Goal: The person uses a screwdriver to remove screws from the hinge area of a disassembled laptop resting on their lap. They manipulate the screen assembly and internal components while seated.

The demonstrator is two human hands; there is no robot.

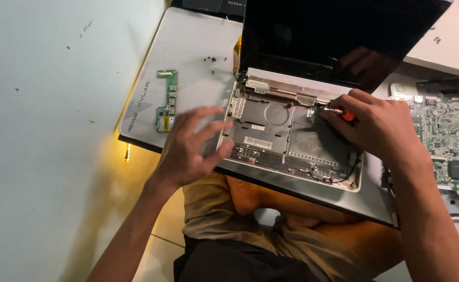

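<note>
Pale tabletop [46, 130] bears an opened laptop [292, 136]; right hand [380, 128] grips a screwdriver [339, 112], left hand [193, 146] spread empty.

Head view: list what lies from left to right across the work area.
Small green circuit board → left hand → opened laptop base → orange-handled screwdriver in the right hand → large green motherboard.

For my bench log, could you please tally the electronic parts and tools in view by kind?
Opened laptop chassis: 1
Loose green circuit boards: 2, a small one and a large one
Screwdriver, in the right hand: 1
Total: 4
</note>
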